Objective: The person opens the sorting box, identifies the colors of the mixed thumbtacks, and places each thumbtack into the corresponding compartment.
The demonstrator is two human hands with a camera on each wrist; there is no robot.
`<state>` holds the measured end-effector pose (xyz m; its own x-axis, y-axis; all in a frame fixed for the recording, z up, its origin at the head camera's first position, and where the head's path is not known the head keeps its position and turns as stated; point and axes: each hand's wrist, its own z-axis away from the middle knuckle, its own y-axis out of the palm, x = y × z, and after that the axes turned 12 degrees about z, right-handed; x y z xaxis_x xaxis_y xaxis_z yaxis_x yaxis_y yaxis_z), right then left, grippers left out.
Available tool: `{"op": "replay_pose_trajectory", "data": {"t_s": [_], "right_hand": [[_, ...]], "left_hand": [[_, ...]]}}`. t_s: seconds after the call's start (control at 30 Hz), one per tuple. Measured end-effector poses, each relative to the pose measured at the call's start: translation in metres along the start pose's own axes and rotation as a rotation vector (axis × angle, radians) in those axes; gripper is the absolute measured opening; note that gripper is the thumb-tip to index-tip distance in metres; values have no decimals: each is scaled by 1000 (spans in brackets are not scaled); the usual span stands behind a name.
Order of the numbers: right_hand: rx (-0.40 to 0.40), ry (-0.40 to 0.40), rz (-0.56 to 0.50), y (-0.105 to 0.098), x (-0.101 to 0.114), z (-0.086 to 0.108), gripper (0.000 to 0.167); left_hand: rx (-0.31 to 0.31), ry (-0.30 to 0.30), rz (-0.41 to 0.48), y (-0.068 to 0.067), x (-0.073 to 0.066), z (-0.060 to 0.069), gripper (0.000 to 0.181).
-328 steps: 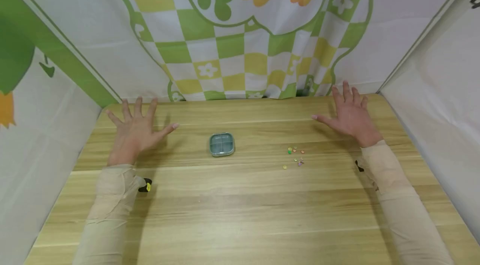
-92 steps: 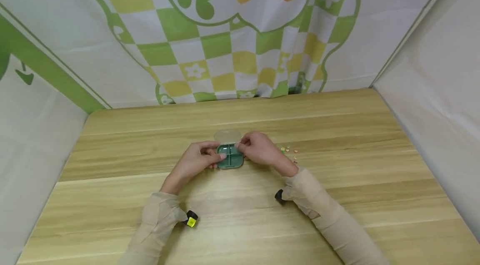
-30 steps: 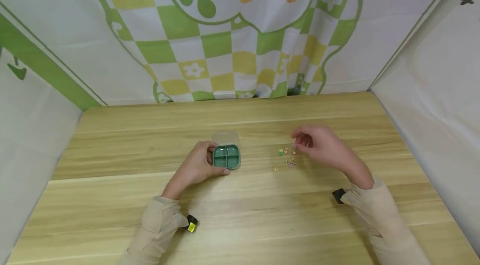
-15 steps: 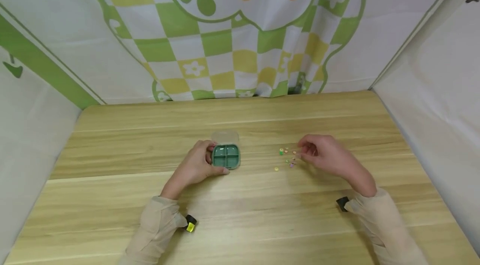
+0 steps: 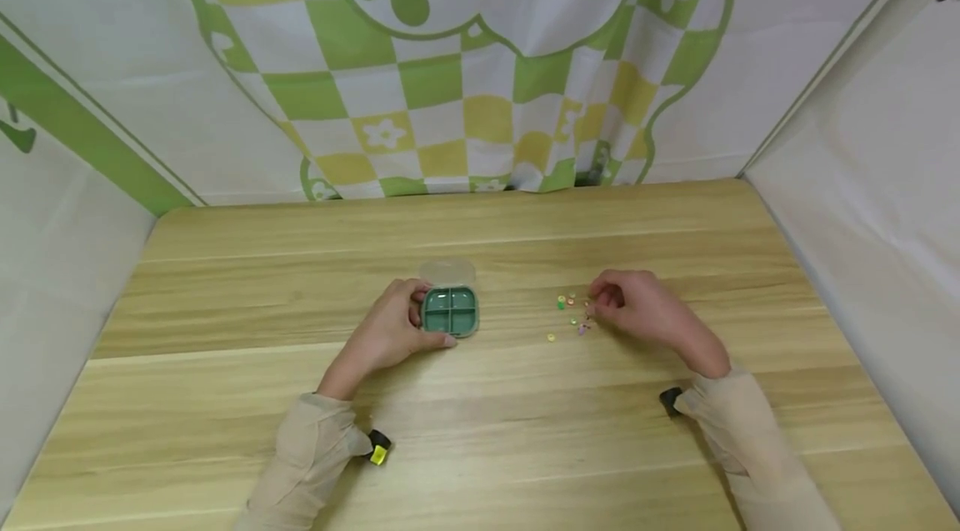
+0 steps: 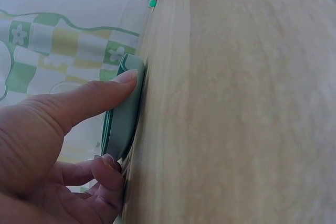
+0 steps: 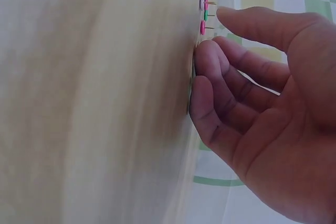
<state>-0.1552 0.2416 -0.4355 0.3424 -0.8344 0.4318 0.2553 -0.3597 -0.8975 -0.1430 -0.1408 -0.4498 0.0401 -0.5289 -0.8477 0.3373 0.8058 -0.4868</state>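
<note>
A small green pill box (image 5: 450, 310) with a divider crossing inside stands open on the table, its clear lid (image 5: 447, 272) folded back. My left hand (image 5: 386, 331) holds its left side, thumb along the near wall and fingers behind; the left wrist view shows the thumb on the box wall (image 6: 126, 114). Right of the box lie several thumbtacks, among them a green one (image 5: 561, 305) and a yellow one (image 5: 551, 338). My right hand (image 5: 645, 306) is at their right edge. In the right wrist view, thumb and forefinger stand apart beside a pink thumbtack (image 7: 203, 28), points up.
The wooden table (image 5: 480, 431) runs back to a checkered floral curtain (image 5: 480, 97). White cloth walls (image 5: 862, 181) flank it on both sides. A small black and yellow wrist device (image 5: 378, 449) sits at the left sleeve, a black one (image 5: 670, 402) at the right.
Both hands lay spread and the box was closed at first; its lid has since been opened. My right hand has left the box for the thumbtacks, lately shifting slightly left.
</note>
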Motion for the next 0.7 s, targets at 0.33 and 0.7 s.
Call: {"op": "replay_pose_trajectory", "data": {"t_s": [0.33,0.7], "right_hand": [[22,15,16,2,0,-7,10],[45,23,64,1,2,-10,5]], "left_hand": [[1,-2,-11,2,2,0,79],[-8,7,-1,2,1,0,79]]}}
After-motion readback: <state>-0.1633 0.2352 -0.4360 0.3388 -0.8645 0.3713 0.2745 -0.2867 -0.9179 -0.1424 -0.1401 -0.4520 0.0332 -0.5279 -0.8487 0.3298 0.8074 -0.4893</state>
